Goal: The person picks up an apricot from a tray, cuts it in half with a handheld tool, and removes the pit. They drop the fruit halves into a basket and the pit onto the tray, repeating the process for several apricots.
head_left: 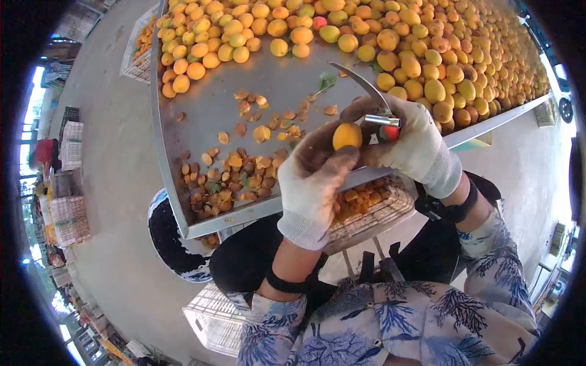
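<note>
An orange-yellow apricot (347, 136) is gripped between the thumb and fingers of my left hand (308, 195), which wears a white glove with soiled fingertips. My right hand (422, 145), gloved too, is closed around a curved knife (371, 89) with a metal collar and a red handle. Its blade points up and to the left, above the apricot. Both hands are close together over the front edge of a metal table (207, 125). Left of them on the tabletop lie brown pits and torn apricot pieces (247, 174). Whole apricots (427, 58) are heaped along the back and right.
Below the table edge, a crate (378, 221) holds opened apricots. A black-and-white bucket (168, 241) stands by the table's left corner, and a white crate (217, 320) is on the floor nearby. More crates (68, 221) line the far left. A green leaf (327, 80) lies on the table.
</note>
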`<state>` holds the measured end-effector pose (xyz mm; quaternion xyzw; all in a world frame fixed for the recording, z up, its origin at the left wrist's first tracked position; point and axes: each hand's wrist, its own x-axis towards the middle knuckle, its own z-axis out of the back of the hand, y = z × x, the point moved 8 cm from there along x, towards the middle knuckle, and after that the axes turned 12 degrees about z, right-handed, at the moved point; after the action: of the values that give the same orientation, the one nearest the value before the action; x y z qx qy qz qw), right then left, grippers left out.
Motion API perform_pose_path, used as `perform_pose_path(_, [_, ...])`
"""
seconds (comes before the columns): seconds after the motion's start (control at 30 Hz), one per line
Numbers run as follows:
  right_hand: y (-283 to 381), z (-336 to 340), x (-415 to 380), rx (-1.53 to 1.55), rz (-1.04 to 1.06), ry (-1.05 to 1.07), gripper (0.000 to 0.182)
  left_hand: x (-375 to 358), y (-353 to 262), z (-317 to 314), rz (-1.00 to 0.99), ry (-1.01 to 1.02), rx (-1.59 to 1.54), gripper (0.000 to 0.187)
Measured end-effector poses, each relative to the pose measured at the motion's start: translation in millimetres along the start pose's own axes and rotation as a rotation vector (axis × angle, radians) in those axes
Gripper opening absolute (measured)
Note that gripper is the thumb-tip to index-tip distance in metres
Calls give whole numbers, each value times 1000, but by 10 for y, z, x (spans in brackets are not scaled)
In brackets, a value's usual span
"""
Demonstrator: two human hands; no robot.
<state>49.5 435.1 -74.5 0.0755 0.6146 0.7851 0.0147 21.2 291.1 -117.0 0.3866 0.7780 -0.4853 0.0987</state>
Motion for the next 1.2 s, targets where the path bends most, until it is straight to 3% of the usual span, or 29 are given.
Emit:
perform_pose_path(0.1, [66,-24,4,-68,-37,81,37,38,-73,83,-13,54,0,45])
perform_pose_path(0.17, [222,102,-30,-95,147,-43,34,-17,-156,96,-61,28,30,44])
perform_pose_path(0.3, [157,37,-65,-220,33,204,35,-54,-199,127,30,157,139,43])
perform_pose_path(0.37, [100,9,-87,-261,53,238,35,-52,-185,127,53,179,204,42])
perform_pose_path(0.43, [155,-36,-115,-319,208,246,35,-52,-142,89,100,244,178,42])
perform_pose_path(0.6, [176,-70,-116,-285,183,244,33,-31,-121,151,80,175,252,47])
perform_pose_path(0.7, [71,-110,-149,-346,125,390,32,-58,-155,170,116,134,314,50])
perform_pose_path(0.77, [88,-127,-172,-369,245,367,30,-64,-158,180,154,124,288,50])
perform_pose_path(0.83, [67,-160,-165,-384,197,408,29,-63,-209,190,96,92,441,49])
perform_pose_path(0.97, [48,-172,-175,-471,174,452,28,-20,-102,266,163,93,358,44])
perform_pose_path(1.1, [-37,-196,-240,-505,111,509,28,-52,-137,232,77,139,421,41])
perform_pose_path(1.2, [10,-232,-255,-549,174,492,26,-64,-139,234,90,167,413,39])
